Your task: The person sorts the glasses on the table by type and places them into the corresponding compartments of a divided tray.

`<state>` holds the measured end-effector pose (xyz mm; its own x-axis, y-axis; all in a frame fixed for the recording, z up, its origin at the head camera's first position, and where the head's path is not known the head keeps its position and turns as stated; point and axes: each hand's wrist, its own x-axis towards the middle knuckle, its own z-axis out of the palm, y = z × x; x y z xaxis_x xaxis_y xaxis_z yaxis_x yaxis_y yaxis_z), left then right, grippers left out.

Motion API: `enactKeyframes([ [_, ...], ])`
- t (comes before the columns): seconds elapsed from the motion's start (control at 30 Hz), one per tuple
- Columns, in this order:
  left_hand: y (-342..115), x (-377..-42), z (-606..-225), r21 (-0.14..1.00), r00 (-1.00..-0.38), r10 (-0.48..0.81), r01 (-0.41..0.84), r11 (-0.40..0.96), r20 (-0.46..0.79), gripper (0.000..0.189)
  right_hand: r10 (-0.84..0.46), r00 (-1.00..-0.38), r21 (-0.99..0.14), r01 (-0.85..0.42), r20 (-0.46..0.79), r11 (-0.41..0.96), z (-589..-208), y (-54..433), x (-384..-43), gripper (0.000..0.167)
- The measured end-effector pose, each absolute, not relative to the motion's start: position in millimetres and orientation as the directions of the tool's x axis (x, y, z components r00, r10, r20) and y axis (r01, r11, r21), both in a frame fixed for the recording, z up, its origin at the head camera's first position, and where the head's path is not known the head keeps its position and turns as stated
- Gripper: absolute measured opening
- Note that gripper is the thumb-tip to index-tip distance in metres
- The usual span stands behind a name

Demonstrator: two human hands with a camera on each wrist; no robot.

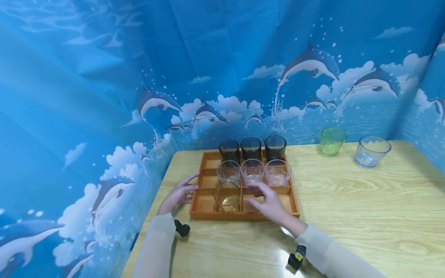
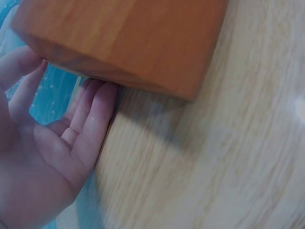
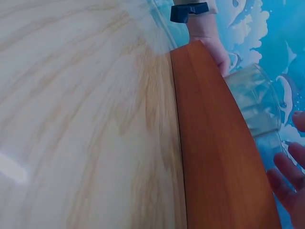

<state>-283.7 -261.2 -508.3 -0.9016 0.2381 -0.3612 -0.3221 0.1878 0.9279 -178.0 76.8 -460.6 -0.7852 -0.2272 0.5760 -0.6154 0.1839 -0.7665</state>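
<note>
A wooden compartment tray (image 1: pixel 205 215) lies on the table. Three dark glasses (image 1: pixel 251 150) line its back, with three clear glasses (image 1: pixel 253 171) in a row before them. A yellow-tinted glass (image 1: pixel 228 197) is in the front part, left of the middle. My left hand (image 1: pixel 177 196) touches the tray's left side with its fingers extended; the left wrist view shows the fingertips (image 2: pixel 102 98) at the wooden edge. Above the front compartments, just right of the yellow glass, my right hand (image 1: pixel 268 202) is spread with nothing in it. In the right wrist view its fingers (image 3: pixel 288 174) show beyond the tray's front wall.
A green glass (image 1: pixel 333 141) and a blue glass (image 1: pixel 372 151) stand apart on the table (image 1: pixel 347 208) at the back right. A blue dolphin-print curtain (image 1: pixel 215 77) hangs behind the table and along its left. Both wrists carry black cameras.
</note>
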Motion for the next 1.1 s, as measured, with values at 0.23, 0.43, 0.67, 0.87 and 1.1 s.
enactKeyframes([
  [0.23, -261.3, -283.3, -508.3, 0.928, -0.903, 0.238, -0.317, 0.197, -0.359, 0.048, -0.18, -0.825, -0.792, -0.565, 0.536, 0.231, -460.0, 95.8, -174.6, 0.03],
  [0.43, -261.4, -283.3, -508.9, 0.928, -0.904, 0.237, -0.31, 0.207, -0.355, 0.049, -0.139, -0.841, -0.795, -0.539, 0.522, 0.276, -459.4, 112.6, -172.2, 0.023],
  [0.67, -260.9, -284.1, -508.4, 0.926, -0.903, 0.231, -0.319, 0.204, -0.362, 0.048, -0.113, -0.84, -0.795, -0.539, 0.53, 0.277, -458.9, 130.2, -171.2, 0.025],
  [0.87, -262.0, -285.2, -509.3, 0.928, -0.903, 0.24, -0.314, 0.2, -0.357, 0.048, -0.059, -0.856, -0.806, -0.506, 0.514, 0.307, -456.6, 146.4, -169.0, 0.024],
  [1.1, -261.6, -284.7, -509.3, 0.928, -0.905, 0.235, -0.313, 0.2, -0.356, 0.049, 0.026, -0.842, -0.795, -0.498, 0.539, 0.346, -470.7, 177.0, -177.7, 0.023],
])
